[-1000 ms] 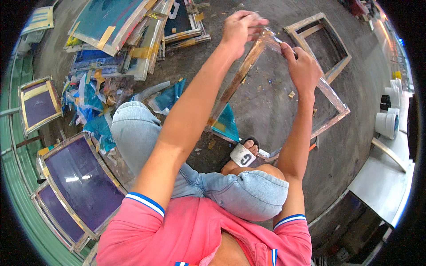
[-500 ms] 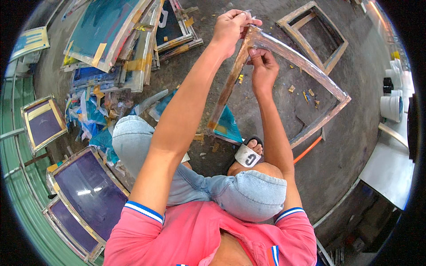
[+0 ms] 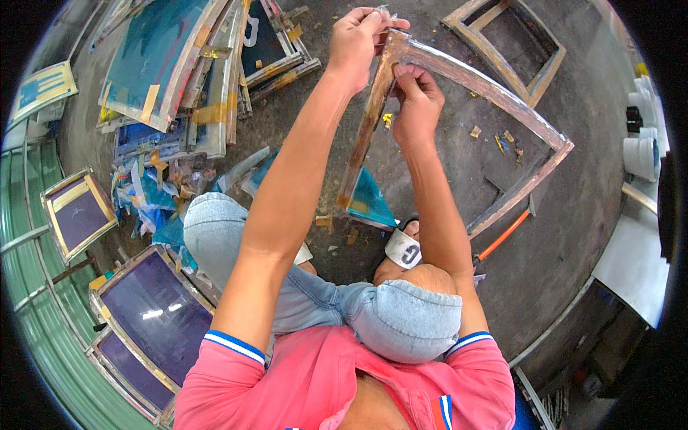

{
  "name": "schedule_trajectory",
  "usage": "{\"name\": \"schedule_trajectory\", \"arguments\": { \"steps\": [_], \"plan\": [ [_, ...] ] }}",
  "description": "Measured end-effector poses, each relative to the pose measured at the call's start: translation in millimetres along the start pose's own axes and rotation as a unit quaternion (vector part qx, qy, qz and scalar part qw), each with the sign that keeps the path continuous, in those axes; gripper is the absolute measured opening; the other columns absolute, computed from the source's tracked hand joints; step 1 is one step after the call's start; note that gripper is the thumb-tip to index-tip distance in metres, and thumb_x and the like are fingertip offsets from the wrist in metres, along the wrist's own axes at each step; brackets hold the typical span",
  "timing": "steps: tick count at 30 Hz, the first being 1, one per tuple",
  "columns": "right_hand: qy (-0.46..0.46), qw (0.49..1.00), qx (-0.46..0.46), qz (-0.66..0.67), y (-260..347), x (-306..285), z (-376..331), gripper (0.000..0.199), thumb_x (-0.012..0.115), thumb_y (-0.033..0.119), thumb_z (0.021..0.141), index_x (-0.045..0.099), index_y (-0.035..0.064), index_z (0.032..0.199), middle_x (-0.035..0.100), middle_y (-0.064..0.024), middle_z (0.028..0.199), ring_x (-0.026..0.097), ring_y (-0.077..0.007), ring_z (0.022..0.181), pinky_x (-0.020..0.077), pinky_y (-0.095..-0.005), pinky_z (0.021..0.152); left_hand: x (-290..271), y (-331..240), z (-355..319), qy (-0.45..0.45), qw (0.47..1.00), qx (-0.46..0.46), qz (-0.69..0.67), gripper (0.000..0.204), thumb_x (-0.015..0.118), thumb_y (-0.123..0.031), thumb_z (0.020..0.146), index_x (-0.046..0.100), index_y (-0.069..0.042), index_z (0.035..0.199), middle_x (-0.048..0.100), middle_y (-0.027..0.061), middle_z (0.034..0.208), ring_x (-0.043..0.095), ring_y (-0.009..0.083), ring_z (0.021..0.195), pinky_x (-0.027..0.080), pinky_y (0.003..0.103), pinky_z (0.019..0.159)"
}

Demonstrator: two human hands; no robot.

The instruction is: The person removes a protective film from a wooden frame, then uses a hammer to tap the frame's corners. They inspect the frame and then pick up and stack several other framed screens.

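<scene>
A worn screen-printing frame (image 3: pixel 487 79) with brown tape residue is tilted up in front of me, one corner raised. My left hand (image 3: pixel 356 49) is closed beyond that corner, its fingertips pinching a wisp of clear film (image 3: pixel 385 12). Just inside the corner, my right hand (image 3: pixel 418 104) has thumb and fingers closed on the frame's inner edge; whether a shred of film is also between them is too small to tell. A torn triangle of teal mesh (image 3: pixel 370 199) clings to the frame's lower left corner, and the rest of the opening shows floor.
A bare wooden frame (image 3: pixel 527 89) lies beyond on the right. Stacked screens (image 3: pixel 154 64) fill the far left, above torn film scraps (image 3: pixel 147 197). Purple-meshed screens (image 3: pixel 154 308) lean at the near left. An orange-handled tool (image 3: pixel 502 244) lies under the frame's right side. White buckets (image 3: pixel 640 158) stand far right.
Both hands and the raised frame corner have shifted slightly up and left in view. More of the orange-handled tool shows. The grips look the same.
</scene>
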State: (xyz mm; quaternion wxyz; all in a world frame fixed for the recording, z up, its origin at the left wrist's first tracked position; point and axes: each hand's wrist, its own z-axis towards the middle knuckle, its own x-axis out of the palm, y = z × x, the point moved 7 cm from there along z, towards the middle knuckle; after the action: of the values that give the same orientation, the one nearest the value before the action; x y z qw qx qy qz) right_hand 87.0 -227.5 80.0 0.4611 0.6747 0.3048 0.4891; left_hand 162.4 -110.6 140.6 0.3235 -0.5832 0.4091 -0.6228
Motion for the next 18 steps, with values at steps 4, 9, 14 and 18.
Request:
{"name": "schedule_trajectory", "arguments": {
  "steps": [4,9,14,18],
  "plan": [
    [0.038,0.994,0.032,0.095,-6,-4,6,0.010,0.065,0.011,0.089,0.063,0.0014,0.087,0.062,-0.0023,0.076,0.054,-0.0114,0.065,0.0435,-0.0277,0.059,3,-6,-2,0.010,1.000,-0.004,0.022,0.015,0.052,-0.019,0.099,0.057,-0.005,0.102,0.071,0.0175,0.103,0.068,0.0193,0.089,0.054,0.033,0.078],
    [-0.088,0.936,-0.187,-0.286,6,-16,0,0.015,0.064,0.012,0.085,0.060,-0.0025,0.082,0.061,-0.0099,0.067,0.057,-0.0162,0.058,0.0475,-0.0330,0.056,6,-3,-4,0.014,0.999,0.012,0.035,0.016,0.050,-0.019,0.100,0.058,-0.005,0.102,0.071,0.0176,0.102,0.067,0.0187,0.086,0.054,0.033,0.077],
    [-0.081,0.911,-0.222,-0.339,18,-9,0,0.017,0.064,0.013,0.083,0.060,-0.0036,0.082,0.062,-0.0141,0.065,0.062,-0.0193,0.058,0.0488,-0.0340,0.057,1,-6,2,0.014,0.998,0.008,0.060,0.015,0.049,-0.017,0.100,0.058,-0.005,0.101,0.071,0.0178,0.100,0.068,0.0183,0.083,0.054,0.033,0.076],
    [-0.073,0.946,-0.129,-0.288,-6,-18,23,0.018,0.064,0.013,0.083,0.059,-0.0036,0.081,0.062,-0.0161,0.066,0.061,-0.0229,0.056,0.0487,-0.0352,0.057,3,-4,3,0.007,0.998,0.029,0.056,0.015,0.049,-0.016,0.100,0.058,-0.004,0.100,0.071,0.0183,0.099,0.068,0.0185,0.083,0.054,0.032,0.074]
  ]
}}
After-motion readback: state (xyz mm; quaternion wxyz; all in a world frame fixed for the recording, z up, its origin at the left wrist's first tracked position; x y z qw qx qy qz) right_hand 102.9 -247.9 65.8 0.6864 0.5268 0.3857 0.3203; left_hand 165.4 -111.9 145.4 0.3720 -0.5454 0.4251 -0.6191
